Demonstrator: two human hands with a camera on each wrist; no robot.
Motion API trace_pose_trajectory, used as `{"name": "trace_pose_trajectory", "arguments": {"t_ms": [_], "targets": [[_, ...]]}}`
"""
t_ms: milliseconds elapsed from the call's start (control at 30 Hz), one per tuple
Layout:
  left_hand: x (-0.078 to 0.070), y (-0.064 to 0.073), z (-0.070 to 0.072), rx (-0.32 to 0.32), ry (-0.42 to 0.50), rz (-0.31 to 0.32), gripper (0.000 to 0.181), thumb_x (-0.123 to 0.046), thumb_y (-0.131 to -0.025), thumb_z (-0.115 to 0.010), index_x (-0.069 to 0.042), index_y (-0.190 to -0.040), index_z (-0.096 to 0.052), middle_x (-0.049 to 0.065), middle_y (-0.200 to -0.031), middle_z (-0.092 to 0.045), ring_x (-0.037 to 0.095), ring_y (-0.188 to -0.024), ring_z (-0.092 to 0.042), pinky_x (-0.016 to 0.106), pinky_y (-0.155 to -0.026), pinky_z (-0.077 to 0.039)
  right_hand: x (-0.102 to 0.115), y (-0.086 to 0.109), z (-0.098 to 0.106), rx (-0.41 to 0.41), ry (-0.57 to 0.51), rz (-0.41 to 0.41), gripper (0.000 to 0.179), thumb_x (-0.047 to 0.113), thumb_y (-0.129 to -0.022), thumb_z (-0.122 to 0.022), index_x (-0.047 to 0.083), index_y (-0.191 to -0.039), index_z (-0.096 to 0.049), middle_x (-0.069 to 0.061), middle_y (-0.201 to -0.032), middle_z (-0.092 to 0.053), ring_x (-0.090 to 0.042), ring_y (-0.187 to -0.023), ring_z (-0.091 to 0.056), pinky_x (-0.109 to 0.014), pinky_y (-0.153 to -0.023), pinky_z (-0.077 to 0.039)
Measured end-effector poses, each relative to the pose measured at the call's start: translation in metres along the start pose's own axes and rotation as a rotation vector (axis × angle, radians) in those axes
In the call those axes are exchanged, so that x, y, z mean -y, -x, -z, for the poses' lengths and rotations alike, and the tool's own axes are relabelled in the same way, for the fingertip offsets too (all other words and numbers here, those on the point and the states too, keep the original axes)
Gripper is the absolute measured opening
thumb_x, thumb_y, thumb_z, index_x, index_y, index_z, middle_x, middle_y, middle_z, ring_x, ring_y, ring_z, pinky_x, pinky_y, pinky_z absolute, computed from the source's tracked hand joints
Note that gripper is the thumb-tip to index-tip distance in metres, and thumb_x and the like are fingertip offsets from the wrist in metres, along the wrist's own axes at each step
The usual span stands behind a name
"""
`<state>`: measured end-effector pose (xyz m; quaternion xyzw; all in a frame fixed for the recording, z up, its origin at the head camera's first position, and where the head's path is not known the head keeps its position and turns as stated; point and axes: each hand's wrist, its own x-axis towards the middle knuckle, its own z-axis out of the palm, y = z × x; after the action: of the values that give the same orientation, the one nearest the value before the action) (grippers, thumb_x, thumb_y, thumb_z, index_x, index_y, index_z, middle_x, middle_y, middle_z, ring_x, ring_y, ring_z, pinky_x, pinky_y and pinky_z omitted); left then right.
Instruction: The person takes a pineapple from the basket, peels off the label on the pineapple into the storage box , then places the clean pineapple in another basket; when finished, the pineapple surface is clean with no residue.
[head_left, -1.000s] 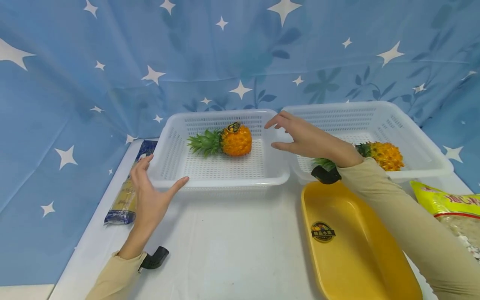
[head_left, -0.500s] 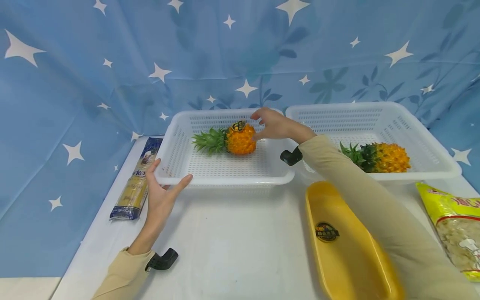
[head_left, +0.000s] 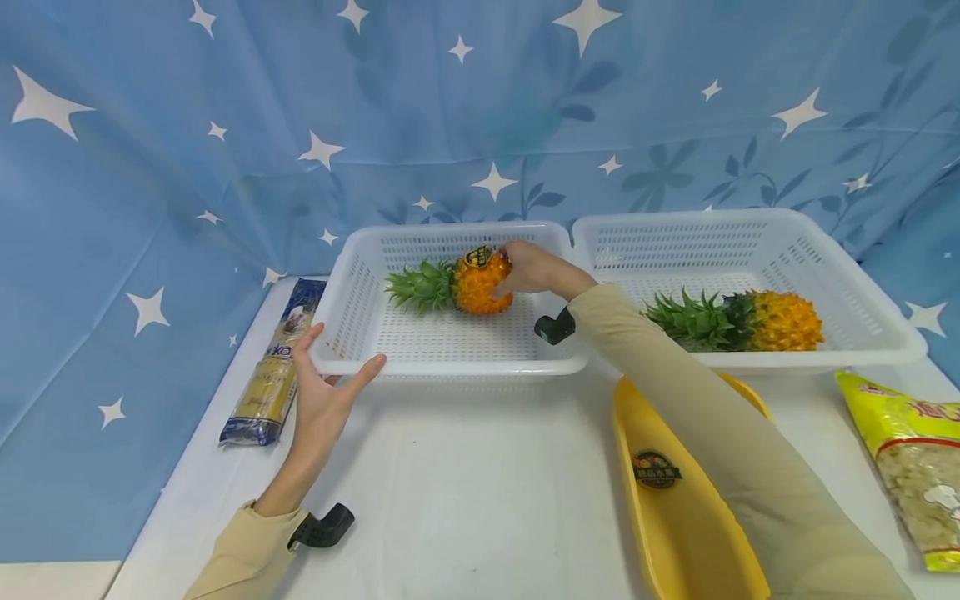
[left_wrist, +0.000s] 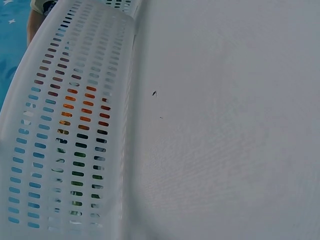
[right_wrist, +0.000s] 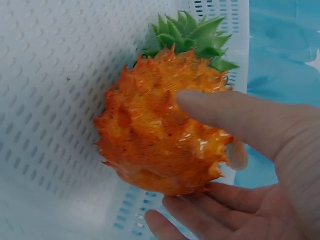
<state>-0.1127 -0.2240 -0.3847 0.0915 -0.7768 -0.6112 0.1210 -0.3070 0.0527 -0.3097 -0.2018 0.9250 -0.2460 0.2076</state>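
Note:
In the head view, a small orange pineapple [head_left: 477, 287] with a green crown lies on its side in the left white basket [head_left: 465, 367]. My right hand [head_left: 536, 271] grips its base end from the right. The right wrist view shows the thumb pressed on the pineapple's spiky skin [right_wrist: 155, 125], with fingers curled around its other side. At the basket's front left corner rests my left hand [head_left: 324, 400], its thumb stretched along the front rim and its fingers at the left side. That hand is out of sight in the left wrist view, which shows the slotted basket wall [left_wrist: 75, 130].
Another pineapple [head_left: 780, 321] lies in the right white basket [head_left: 847, 360]. A yellow tub [head_left: 675, 517] sits in front, partly under my right arm. To the right is a yellow-topped bag [head_left: 915, 475]; a blue-and-gold packet [head_left: 270, 375] lies left. A blue curtain [head_left: 420, 108] hangs behind.
My right hand has moved left from above the gap between the baskets and taken hold of the pineapple. My left hand has come against the left basket's corner.

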Motion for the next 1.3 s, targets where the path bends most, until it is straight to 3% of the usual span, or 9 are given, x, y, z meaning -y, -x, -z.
{"name": "trace_pose_trajectory", "arguments": {"t_ms": [267, 633, 767, 1067, 1300], "targets": [[0.0, 0.0, 0.001, 0.016, 0.002, -0.003, 0.097, -0.019, -0.094, -0.079, -0.02, -0.165, -0.012, 0.016, -0.165, -0.02, 0.038, -0.142, -0.039, 0.051, -0.106, -0.041, -0.008, 0.002, 0.0, -0.005, -0.078, 0.012, 0.083, 0.016, -0.092, -0.081, -0.006, -0.158, -0.035, -0.023, -0.16, -0.041, -0.038, -0.142, -0.045, -0.047, -0.115, -0.042], [0.0, 0.0, 0.001, 0.022, -0.008, 0.003, 0.096, -0.02, -0.095, -0.078, -0.02, -0.165, -0.011, 0.016, -0.166, -0.019, 0.04, -0.14, -0.04, 0.051, -0.103, -0.042, -0.012, 0.003, -0.005, -0.037, -0.089, 0.026, 0.079, 0.012, -0.087, -0.086, -0.003, -0.149, -0.04, -0.022, -0.15, -0.047, -0.036, -0.133, -0.05, -0.046, -0.113, -0.044], [0.0, 0.001, 0.002, 0.026, -0.011, 0.008, 0.096, -0.02, -0.095, -0.078, -0.02, -0.164, -0.011, 0.016, -0.166, -0.019, 0.04, -0.139, -0.04, 0.052, -0.103, -0.042, -0.012, 0.002, -0.006, -0.036, -0.084, 0.036, 0.087, 0.012, -0.084, -0.089, 0.0, -0.153, -0.036, -0.022, -0.149, -0.047, -0.036, -0.13, -0.052, -0.046, -0.113, -0.044], [0.002, 0.0, 0.001, 0.019, -0.011, -0.005, 0.095, -0.019, -0.095, -0.078, -0.019, -0.164, -0.012, 0.015, -0.165, -0.021, 0.039, -0.14, -0.041, 0.049, -0.103, -0.043, -0.008, 0.0, -0.008, 0.011, 0.009, 0.067, 0.101, 0.016, -0.078, -0.095, 0.008, -0.159, -0.035, -0.026, -0.151, -0.037, -0.039, -0.137, -0.041, -0.053, -0.114, -0.041], [0.003, 0.0, 0.002, 0.02, -0.014, 0.003, 0.096, -0.021, -0.095, -0.079, -0.02, -0.164, -0.012, 0.015, -0.166, -0.021, 0.04, -0.138, -0.043, 0.05, -0.102, -0.044, -0.012, -0.004, -0.011, 0.01, 0.016, 0.078, 0.109, 0.016, -0.076, -0.096, 0.01, -0.163, -0.031, -0.027, -0.152, -0.03, -0.041, -0.139, -0.038, -0.056, -0.116, -0.039]]}}
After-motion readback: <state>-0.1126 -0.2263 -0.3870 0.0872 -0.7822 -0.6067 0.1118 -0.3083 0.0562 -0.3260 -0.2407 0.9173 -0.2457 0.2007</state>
